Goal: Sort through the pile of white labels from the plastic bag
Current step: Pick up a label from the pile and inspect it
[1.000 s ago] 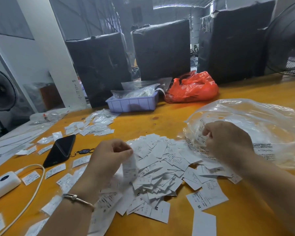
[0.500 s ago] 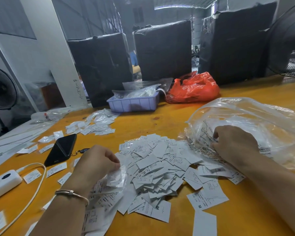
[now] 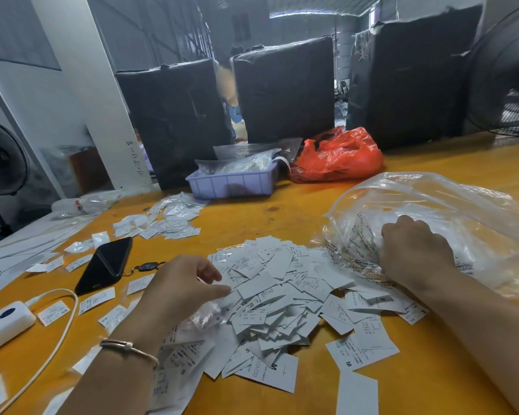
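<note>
A loose pile of white labels (image 3: 282, 295) with printed size letters covers the orange table (image 3: 297, 211) in front of me. My left hand (image 3: 180, 289) reaches over the pile's left edge, with its thumb and forefinger apart and its fingertips touching the labels. Under that wrist lies a stack of labels in clear film (image 3: 180, 357). To the right sits the crumpled clear plastic bag (image 3: 462, 211), its mouth facing the pile. My right hand (image 3: 414, 253) rests knuckles up on the bag's mouth, its fingers curled into the plastic.
A black phone (image 3: 105, 265), a white power bank (image 3: 3, 324) with its cable and scattered labels (image 3: 168, 223) lie at the left. A purple tray (image 3: 231, 184), a red bag (image 3: 339, 157) and black wrapped bundles (image 3: 282, 91) stand at the back. A fan (image 3: 507, 73) is far right.
My left hand set a label down on the stack at the left and moved back right to the pile. My right hand shifted slightly right on the bag's mouth.
</note>
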`<state>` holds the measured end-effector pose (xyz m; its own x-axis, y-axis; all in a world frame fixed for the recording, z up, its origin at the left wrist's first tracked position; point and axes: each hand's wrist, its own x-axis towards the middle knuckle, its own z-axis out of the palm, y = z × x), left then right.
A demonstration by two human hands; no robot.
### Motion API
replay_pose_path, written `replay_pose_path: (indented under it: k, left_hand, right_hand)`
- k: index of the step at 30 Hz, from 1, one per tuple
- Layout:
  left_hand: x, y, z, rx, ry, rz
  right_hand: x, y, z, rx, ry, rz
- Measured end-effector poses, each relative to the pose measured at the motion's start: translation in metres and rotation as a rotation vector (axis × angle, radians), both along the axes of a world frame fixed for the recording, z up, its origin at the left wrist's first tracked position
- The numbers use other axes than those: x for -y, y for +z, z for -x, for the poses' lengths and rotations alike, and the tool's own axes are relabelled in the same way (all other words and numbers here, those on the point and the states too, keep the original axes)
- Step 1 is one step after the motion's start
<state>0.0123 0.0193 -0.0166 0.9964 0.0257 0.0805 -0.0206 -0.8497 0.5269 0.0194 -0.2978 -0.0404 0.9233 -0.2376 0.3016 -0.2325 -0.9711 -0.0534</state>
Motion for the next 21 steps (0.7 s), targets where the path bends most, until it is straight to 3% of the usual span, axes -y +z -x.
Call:
replay_pose_path:
  k: [10,17,21]
  left_hand:
    - [0.0,-0.001,0.0,-0.121,-0.046,-0.093]
    - [0.012,-0.011,0.001,0.165,-0.143,0.007]
    - [0.023,-0.018,0.001,0.17,-0.267,-0.116]
  right_hand:
    - [0.003,0.001,-0.002,0.036,0.007,-0.105]
    - [0.005,-0.002,-0.005,0.002,-0.052,-0.023]
    - [0.008,-0.001,-0.003,0.043,-0.045,-0.11]
